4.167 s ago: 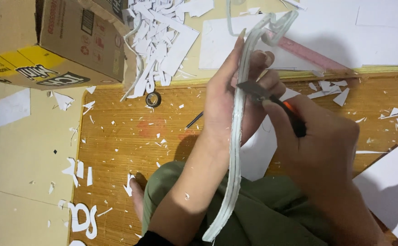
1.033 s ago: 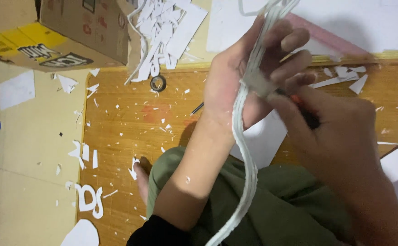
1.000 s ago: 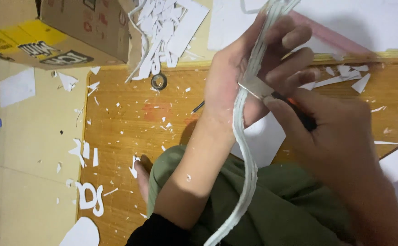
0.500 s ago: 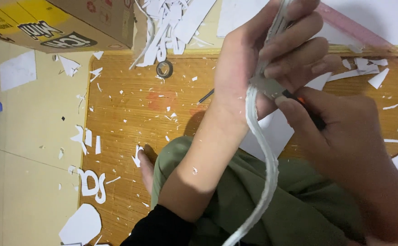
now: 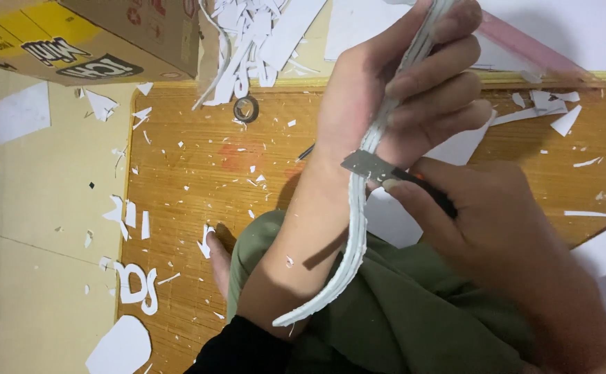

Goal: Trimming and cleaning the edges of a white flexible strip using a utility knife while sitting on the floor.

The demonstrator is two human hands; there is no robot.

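My left hand grips a long, thin white foam piece edge-on; it runs from the top of the view down across my forearm to above my lap. My right hand holds a utility knife with a dark handle. Its bare metal blade lies against the foam's edge just below my left fingers. My legs in green trousers fill the bottom of the view, and a bare foot rests on the woven mat.
A cardboard box stands at the top left. Beside it lies a pile of white foam offcuts, with a small tape ring on the wooden-coloured mat. White scraps and cut shapes lie on the tiled floor at left. White sheets lie at top right.
The view has shifted, so the box and scraps sit higher in the frame. The knife blade has stayed at the foam's edge, just under my left fingers.
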